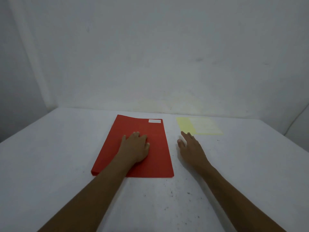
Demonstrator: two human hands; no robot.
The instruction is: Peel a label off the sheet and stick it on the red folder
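The red folder (155, 148) lies flat in the middle of the white table. A small white label (154, 121) is stuck near its far right corner. My left hand (136, 147) rests palm down on the folder's middle, fingers slightly curled, holding nothing. To the right lies the pale yellow label sheet (199, 126). My right hand (191, 147) hovers flat over the table between folder and sheet, fingers apart and empty, fingertips just short of the sheet's near left corner.
The white table (50, 156) meets a plain wall at the back, just behind the folder and the sheet. Dark specks dot the tabletop near me. The table's right edge runs diagonally at the far right.
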